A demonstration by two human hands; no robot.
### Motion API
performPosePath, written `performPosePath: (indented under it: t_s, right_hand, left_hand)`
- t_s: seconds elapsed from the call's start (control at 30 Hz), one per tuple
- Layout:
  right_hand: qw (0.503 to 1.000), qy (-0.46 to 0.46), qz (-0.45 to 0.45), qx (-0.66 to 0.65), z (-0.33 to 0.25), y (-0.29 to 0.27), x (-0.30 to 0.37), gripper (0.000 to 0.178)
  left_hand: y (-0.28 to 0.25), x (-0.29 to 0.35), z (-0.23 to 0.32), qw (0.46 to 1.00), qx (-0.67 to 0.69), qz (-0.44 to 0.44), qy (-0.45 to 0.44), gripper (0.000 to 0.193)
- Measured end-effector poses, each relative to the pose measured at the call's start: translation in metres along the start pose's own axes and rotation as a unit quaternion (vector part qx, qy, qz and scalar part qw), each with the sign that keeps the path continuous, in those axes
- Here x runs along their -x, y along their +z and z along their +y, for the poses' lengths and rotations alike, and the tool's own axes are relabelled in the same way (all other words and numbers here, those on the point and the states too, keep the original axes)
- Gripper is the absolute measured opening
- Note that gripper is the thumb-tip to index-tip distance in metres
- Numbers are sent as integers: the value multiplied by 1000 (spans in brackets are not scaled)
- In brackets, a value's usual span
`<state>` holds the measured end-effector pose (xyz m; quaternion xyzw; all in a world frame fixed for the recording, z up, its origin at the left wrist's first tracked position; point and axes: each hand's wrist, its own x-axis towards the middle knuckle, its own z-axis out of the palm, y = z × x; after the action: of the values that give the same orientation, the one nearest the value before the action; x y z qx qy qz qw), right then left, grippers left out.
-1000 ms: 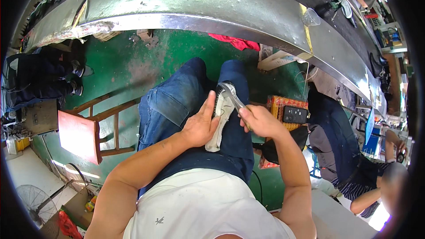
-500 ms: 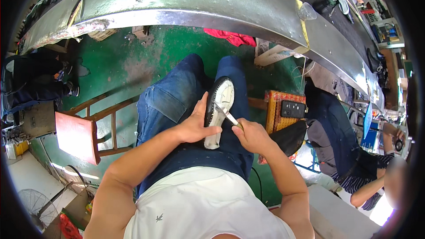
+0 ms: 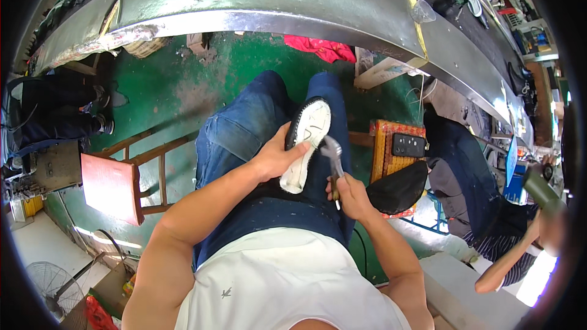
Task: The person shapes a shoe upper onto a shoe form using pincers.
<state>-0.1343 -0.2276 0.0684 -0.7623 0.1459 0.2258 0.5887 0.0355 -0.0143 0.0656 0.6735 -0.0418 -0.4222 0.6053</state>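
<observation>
I sit with a shoe (image 3: 307,137) lying sole up on my lap, its white sole edged by a black rim. My left hand (image 3: 278,157) grips the shoe from its left side at mid-length. My right hand (image 3: 350,194) is closed on the handle of metal pliers (image 3: 332,151), whose jaws touch the right edge of the sole. Both forearms come in from the lower edge over my blue jeans.
A long metal bench edge (image 3: 275,9) curves across the top. A wooden chair with a red seat (image 3: 113,186) stands to my left on the green floor. An orange stool (image 3: 397,146) and another seated person (image 3: 483,208) are to my right. A fan (image 3: 52,281) sits lower left.
The shoe has been turned over, so its white sole faces up. My right hand dropped lower and brought the pliers to the sole's right edge.
</observation>
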Motion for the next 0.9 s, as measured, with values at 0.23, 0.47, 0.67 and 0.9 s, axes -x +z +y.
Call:
performPosePath:
  t_s: [0.23,0.47,0.67,0.9]
  right_hand:
    - [971,48,63,-224,30,1,6,53]
    - [989,18,62,-130,43,7,-7,51]
    - [996,7,72,-51,45,6,-10,45]
    - [997,35,58,-27,24,-5,-16,37]
  left_hand:
    - [-24,16,52,913,391,-61,101,63]
    - [-51,-16,144,854,482,-169,98,82]
    - [-58,-41,182,839,532,-94,69,79]
    - [-93,-77,205,868,482,-69,102,92]
